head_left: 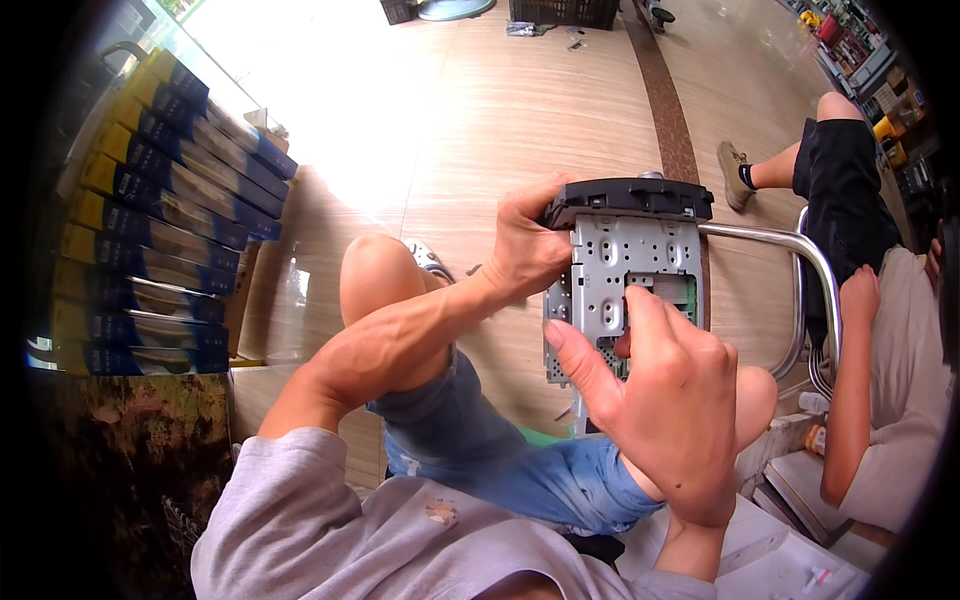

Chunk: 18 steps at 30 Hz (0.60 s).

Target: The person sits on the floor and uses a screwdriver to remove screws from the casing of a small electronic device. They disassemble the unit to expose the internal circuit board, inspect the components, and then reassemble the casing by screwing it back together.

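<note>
A car stereo unit (pixel 597 240) with a perforated silver metal chassis and a black front panel (pixel 635 200) is held up above my lap. My left hand (pixel 532 240) grips it at the left end of the black panel, fingers mostly behind it. A rectangular cut-out in the chassis shows green circuit board (pixel 682 292). Over the near part of the chassis is my right hand (pixel 670 390), its fingers bent at the cut-out and its thumb spread toward the left edge. That hand hides the chassis's lower right, and its fingertips are partly out of sight.
Stacked blue and yellow boxes (pixel 150 230) stand at the left. A bent chrome tube frame (pixel 800 243) is close on the right, beside a seated person in black shorts (pixel 840 190). A black crate (pixel 565 12) sits far ahead on the tiled floor (pixel 480 120).
</note>
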Available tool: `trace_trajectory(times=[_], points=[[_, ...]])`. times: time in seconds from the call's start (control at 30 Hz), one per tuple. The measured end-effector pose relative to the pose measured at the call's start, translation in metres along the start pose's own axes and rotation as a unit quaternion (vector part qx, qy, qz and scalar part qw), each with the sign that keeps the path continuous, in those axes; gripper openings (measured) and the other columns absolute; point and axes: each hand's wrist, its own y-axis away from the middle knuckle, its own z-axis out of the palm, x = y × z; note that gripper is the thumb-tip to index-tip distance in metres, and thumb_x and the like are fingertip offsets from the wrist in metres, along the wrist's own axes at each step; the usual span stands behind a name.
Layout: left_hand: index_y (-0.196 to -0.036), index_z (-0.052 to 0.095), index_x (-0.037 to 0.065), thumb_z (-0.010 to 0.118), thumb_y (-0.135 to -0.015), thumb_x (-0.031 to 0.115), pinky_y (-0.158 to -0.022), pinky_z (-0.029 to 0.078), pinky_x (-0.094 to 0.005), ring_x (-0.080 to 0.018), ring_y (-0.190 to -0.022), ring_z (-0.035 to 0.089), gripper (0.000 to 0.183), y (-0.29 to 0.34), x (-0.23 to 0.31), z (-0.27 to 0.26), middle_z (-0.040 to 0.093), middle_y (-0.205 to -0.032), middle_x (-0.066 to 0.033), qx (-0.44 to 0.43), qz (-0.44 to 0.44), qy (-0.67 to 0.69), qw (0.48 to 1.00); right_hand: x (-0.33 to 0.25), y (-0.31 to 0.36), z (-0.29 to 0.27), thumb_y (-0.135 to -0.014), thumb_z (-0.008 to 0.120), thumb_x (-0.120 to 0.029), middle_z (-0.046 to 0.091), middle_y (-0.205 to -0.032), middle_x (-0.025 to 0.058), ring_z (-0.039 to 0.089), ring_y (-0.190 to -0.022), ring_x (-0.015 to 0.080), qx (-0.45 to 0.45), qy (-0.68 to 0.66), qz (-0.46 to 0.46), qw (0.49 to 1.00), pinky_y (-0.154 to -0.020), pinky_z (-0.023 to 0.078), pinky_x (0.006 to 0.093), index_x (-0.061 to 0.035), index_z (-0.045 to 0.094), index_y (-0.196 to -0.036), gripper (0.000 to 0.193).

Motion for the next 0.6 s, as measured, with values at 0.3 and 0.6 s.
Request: trace_trajectory(times=[0.3,0.6], points=[[-0.107,0.071,-0.001,0.077,-0.078,-0.001,-0.074,0.053,-0.0256,-0.0081,-0.084,0.064,0.030,-0.003,-0.004,0.004,0.071,-0.091,-0.0026,0.003,-0.026,0.005,1.000,0.010,-0.001,0.007,-0.080,0.081,-0.047,0.059,-0.061,0.0099,0.064,-0.049,0.0288,0.068,0.004,-0.054,0.996,-0.045,0.052,0.0375,-0.0044,0.055,-0.077,0.050],[-0.105,0.075,0.003,0.078,-0.073,0.006,-0.071,0.054,-0.0292,-0.0156,-0.079,0.070,0.032,-0.004,-0.011,0.005,0.073,-0.090,-0.0108,-0.015,-0.029,-0.195,0.980,0.049,-0.005,0.027,-0.080,0.079,-0.019,0.060,-0.055,0.0086,0.058,-0.045,0.0175,0.005,-0.150,0.081,0.985,-0.047,0.045,0.0333,0.0058,0.068,-0.106,0.037]])
